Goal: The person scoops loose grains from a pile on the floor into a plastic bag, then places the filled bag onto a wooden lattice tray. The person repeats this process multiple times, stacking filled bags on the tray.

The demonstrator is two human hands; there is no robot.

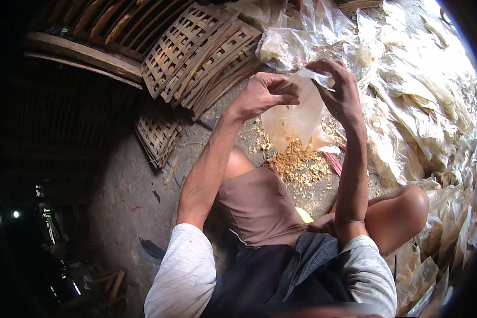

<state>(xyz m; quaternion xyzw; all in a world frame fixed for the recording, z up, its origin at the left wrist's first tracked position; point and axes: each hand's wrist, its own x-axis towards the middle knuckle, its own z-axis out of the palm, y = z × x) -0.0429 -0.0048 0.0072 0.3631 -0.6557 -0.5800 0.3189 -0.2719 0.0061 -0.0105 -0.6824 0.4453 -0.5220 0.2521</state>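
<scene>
A cloudy, thin plastic bag hangs between my two hands in front of me. The fingers of my left hand pinch its upper left edge. My right hand grips the top right edge, where the plastic is folded and bright. Below the bag, a heap of yellow-brown crumbs lies on the concrete floor, with smaller bits scattered around it. Some brownish residue shows in the lower part of the bag. Red plastic strips lie just right of the heap.
Stacked woven bamboo trays lean at the upper left, with a smaller stack below them. A large pile of used plastic bags spreads along the right side. A wooden beam runs across the upper left. My bent legs flank the floor before me.
</scene>
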